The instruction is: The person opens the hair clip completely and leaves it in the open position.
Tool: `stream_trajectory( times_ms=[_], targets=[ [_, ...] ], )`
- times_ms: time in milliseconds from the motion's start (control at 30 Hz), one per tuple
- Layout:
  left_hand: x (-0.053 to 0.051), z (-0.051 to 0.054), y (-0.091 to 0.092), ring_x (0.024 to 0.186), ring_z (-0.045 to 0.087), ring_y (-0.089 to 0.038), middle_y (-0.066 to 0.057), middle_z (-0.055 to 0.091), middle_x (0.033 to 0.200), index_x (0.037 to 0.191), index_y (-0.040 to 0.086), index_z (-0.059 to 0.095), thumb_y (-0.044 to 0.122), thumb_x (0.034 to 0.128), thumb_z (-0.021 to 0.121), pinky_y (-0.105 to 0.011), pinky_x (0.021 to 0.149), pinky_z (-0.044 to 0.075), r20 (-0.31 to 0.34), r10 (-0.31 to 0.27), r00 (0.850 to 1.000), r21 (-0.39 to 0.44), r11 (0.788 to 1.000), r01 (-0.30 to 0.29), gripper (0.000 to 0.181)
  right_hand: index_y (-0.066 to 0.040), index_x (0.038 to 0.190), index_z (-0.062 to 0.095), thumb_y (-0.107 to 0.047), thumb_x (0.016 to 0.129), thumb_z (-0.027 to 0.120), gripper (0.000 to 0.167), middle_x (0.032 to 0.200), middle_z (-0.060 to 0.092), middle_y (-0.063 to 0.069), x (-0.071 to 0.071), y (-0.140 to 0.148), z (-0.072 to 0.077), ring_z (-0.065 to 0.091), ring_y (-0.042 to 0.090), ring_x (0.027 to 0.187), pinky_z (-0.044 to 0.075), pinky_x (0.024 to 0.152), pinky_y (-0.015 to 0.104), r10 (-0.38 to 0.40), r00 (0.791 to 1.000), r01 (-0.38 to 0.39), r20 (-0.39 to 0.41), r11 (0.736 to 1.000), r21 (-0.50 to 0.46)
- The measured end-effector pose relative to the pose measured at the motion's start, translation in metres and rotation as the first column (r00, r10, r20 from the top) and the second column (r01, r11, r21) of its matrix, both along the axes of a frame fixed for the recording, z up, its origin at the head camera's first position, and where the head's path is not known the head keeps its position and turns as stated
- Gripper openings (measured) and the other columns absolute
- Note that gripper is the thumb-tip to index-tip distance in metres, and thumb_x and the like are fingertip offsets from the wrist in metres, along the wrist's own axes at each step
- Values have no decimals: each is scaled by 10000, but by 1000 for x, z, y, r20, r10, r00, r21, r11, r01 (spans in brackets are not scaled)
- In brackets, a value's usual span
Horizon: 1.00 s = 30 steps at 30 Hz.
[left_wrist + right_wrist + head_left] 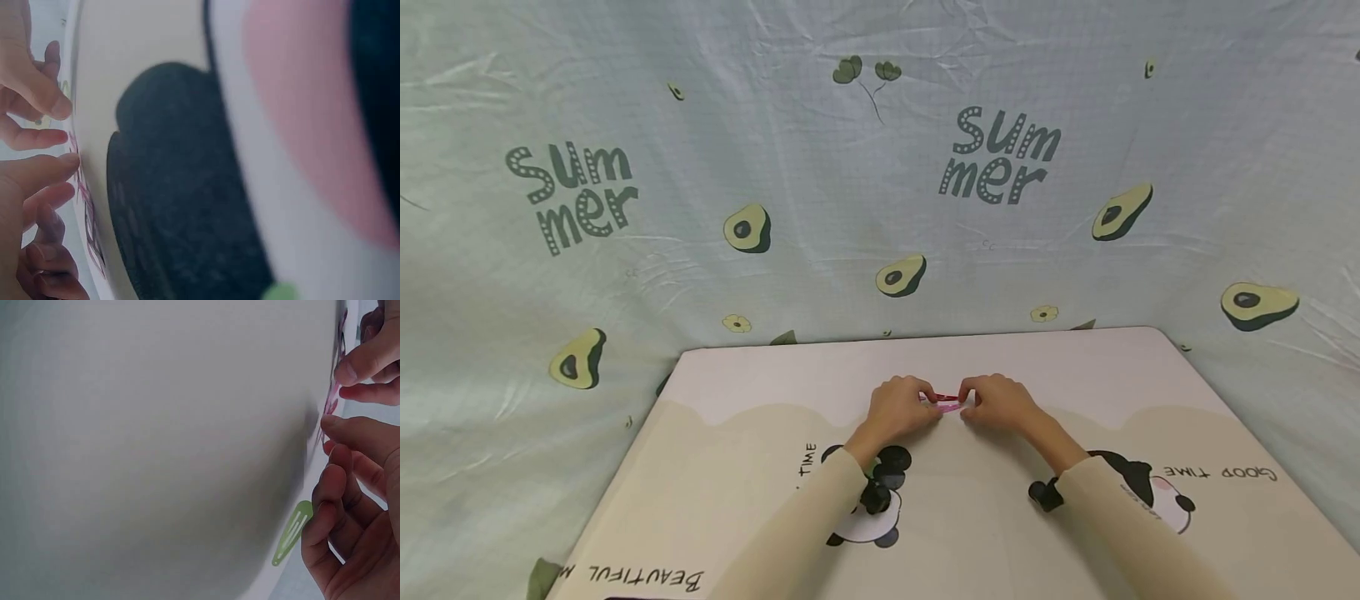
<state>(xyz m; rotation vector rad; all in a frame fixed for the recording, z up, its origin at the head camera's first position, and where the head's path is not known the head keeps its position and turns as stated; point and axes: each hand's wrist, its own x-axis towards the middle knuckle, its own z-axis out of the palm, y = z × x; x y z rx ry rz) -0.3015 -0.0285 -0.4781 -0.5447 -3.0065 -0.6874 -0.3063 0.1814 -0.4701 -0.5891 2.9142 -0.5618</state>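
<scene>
Near the far part of the table, both hands meet over a few small hair clips. The left hand (901, 410) pinches a clip between thumb and forefinger, and the right hand (1002, 404) pinches at the clips' other side, fingertips a short gap apart. Between them a red clip (947, 397) lies just beyond a pink clip (951, 408). Several thin, dark and pink clips (92, 234) show beside the left hand (37, 206) in the left wrist view. A green clip (292, 533) lies beside the right hand (356, 506) in the right wrist view. Fingers partly hide the pinched clips.
The table (737, 483) has a cream and pink cover with printed cartoon animals and lettering. Behind it hangs a pale curtain (820, 167) with avocado prints. A dark-edged object is partly visible at the bottom left edge.
</scene>
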Motion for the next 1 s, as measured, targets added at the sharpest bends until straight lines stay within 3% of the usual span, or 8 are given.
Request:
stream_trajectory(
  times_ms=[433, 767, 1000],
  targets=[
    [1, -3, 0, 819, 658, -166, 28, 796, 1027, 998, 208, 833, 382, 887, 785, -296, 651, 470, 2, -13, 1000, -13, 1000, 13, 213, -134, 965, 744, -171, 891, 752, 83, 751, 642, -18, 2, -5, -5, 533, 144, 672, 408, 590, 300, -18, 1000, 17, -18, 1000, -26],
    [2, -3, 1, 794, 646, -156, 19, 797, 1026, 988, 205, 835, 363, 893, 781, -284, 636, 463, -13, -17, 1000, -11, 1000, 17, 193, -130, 916, 747, -159, 897, 744, 35, 725, 602, -24, 2, -6, -6, 514, 141, 669, 386, 581, 293, -44, 999, 42, -25, 997, -64],
    [2, -4, 1, 711, 588, -124, 30, 754, 874, 977, 199, 833, 356, 899, 770, -260, 585, 408, -52, -24, 998, 12, 1000, 25, 186, -120, 894, 740, -166, 898, 747, 47, 712, 594, -26, 1, -4, -10, 507, 132, 673, 382, 595, 286, -33, 999, 31, -18, 994, -103]
  ],
)
